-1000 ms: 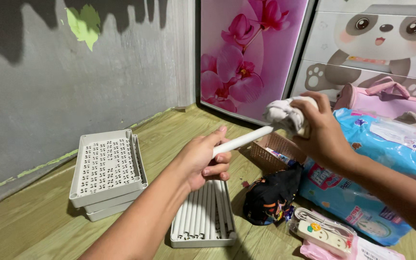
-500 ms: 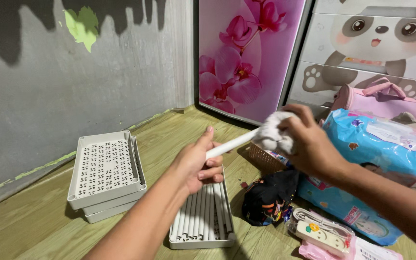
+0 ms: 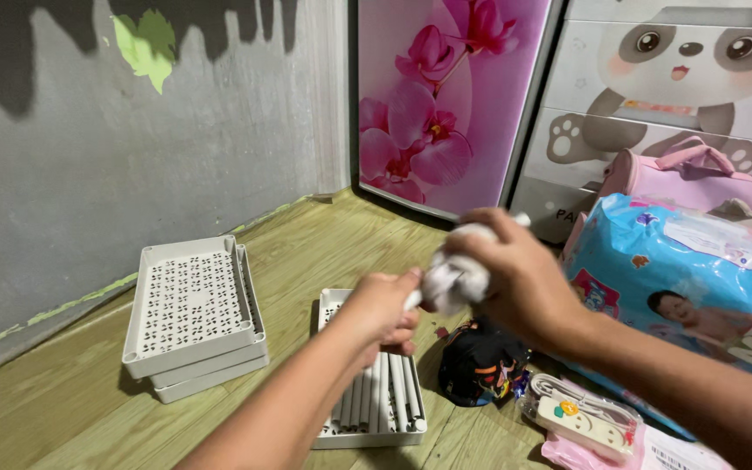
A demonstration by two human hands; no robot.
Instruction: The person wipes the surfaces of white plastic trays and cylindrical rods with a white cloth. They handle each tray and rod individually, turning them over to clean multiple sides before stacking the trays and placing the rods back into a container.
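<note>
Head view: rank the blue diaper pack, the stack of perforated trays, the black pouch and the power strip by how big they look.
1. Blue diaper pack, though partly hidden.
2. Stack of trays.
3. Black pouch and power strip look about alike; the strip lies nearer the camera, so I won't rank them.

Left hand [image 3: 382, 311]: reaching forward from a stretched arm, fingers [image 3: 404, 324] curling shut.
Right hand [image 3: 515, 278]: closing in a fist, touching the left.

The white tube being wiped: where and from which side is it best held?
Probably at its near end, from the left, where the left hand grips the tube. The right hand and its cloth cover the rest of the thin shaft.
</note>
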